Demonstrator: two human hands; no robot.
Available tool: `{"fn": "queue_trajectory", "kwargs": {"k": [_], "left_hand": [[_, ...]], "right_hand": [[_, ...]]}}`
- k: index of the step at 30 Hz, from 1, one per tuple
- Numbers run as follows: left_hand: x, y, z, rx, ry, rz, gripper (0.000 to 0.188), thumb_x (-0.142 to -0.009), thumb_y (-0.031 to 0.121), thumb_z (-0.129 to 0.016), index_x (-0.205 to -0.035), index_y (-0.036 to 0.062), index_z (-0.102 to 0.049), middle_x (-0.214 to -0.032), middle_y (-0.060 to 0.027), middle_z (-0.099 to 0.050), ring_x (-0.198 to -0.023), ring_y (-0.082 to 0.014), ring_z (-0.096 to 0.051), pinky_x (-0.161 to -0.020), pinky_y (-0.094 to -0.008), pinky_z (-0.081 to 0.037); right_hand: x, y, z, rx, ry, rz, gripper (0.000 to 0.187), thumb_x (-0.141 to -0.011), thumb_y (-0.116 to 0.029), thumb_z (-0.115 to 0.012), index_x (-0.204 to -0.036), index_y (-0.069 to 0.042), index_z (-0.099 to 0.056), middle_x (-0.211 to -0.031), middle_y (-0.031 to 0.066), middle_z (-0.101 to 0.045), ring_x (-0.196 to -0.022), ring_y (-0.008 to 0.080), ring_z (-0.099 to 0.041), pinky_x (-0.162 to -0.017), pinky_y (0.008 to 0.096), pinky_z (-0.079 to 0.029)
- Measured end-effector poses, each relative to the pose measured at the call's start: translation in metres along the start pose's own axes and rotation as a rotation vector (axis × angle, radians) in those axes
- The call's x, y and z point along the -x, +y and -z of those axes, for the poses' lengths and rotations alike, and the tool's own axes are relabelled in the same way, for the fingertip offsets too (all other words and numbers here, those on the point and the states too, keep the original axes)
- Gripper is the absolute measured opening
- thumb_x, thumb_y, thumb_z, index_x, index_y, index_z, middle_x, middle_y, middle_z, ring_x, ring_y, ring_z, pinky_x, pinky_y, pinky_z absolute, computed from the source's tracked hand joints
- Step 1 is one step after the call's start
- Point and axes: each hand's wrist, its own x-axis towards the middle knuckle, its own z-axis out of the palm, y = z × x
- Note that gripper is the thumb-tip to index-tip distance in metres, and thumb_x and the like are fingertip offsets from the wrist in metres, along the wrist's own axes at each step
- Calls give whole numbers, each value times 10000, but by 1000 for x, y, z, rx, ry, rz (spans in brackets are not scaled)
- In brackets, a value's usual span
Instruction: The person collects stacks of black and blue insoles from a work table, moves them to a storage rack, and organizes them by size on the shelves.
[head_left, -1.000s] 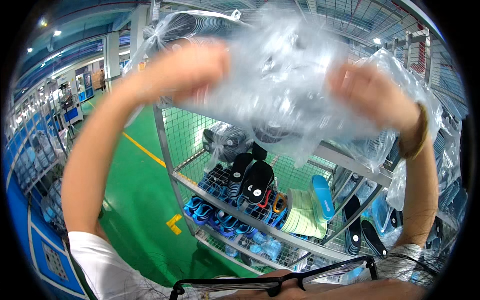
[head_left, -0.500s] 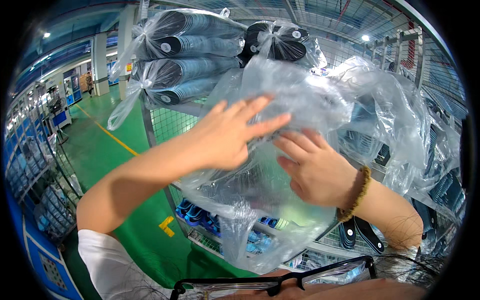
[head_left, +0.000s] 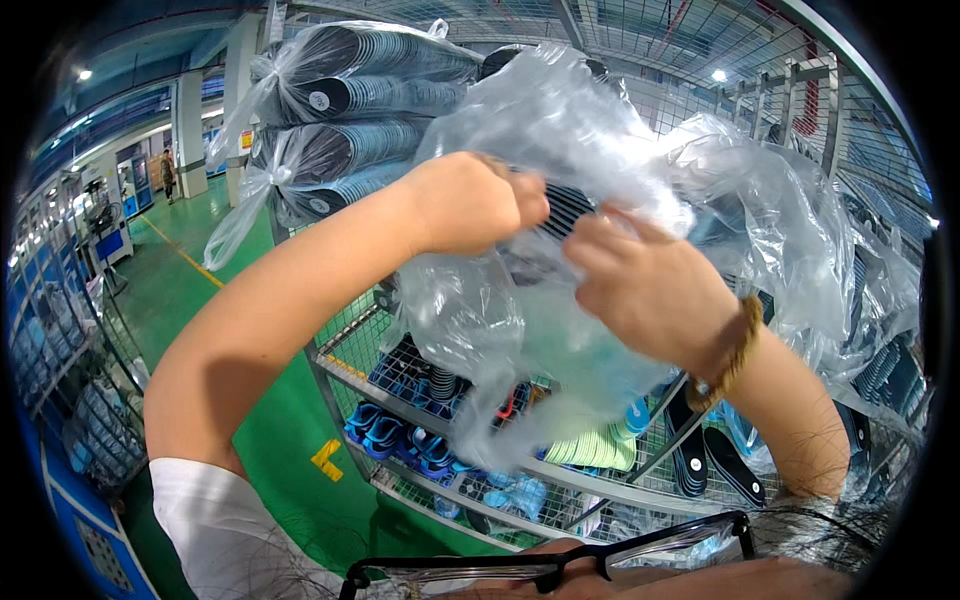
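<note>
A large clear plastic bag (head_left: 545, 105) hangs in front of me, spread over and below both hands. My left hand (head_left: 475, 205) is closed with its fingers curled, pinching the film. Close to its right, my right hand (head_left: 650, 285) is closed on the same bag, its fingertips somewhat blurred. Between the hands, the dark striped edges of stacked insoles (head_left: 567, 210) show. Just beyond at the left, tied clear bags of insoles (head_left: 385, 98) lie piled on top of one another.
A wire-mesh rack (head_left: 345, 335) stands before me; its lower shelves hold blue shoes (head_left: 385, 435) and pale green items (head_left: 595, 450). More crumpled plastic (head_left: 770, 215) and dark insoles (head_left: 730, 465) are at the right. A person (head_left: 168, 175) stands far off on the green floor (head_left: 190, 340).
My left hand has gone from spread fingers to a closed grip on the bag. The plastic has lifted and shifted, uncovering insole edges and more of the lower shelves.
</note>
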Motion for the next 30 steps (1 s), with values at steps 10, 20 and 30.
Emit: {"fn": "queue_trajectory", "kwargs": {"k": [10, 20, 30], "left_hand": [[12, -22, 23, 603, -703, 504, 420, -743, 143, -430, -1162, 129, -404, -1165, -112, -437, -1033, -261, -442, -865, -345, -352], [-18, 27, 38, 1103, -264, 531, 339, -717, 130, -484, -1047, 53, -494, -1061, -145, -503, -949, -298, -489, -824, -359, -376], [20, 22, 32, 1167, -637, 261, 264, -672, 146, -549, -919, 63, -508, -860, -138, -547, -797, -282, -531, -714, -338, -426]], "right_hand": [[25, -45, 40, -376, -260, 97, 101, -646, -156, -479, -627, -65, -520, -565, 22, -484, -552, 164, -499, -543, 269, -398], [28, -22, 36, -252, -283, -531, 262, -670, -92, -478, -891, 46, -459, -840, 160, -467, -543, 243, -525, -485, 316, -442], [-27, 41, -13, 100, -5, -333, 244, -667, -66, -472, -890, 1, -541, -838, 123, -510, -768, 257, -532, -689, 340, -438]]}}
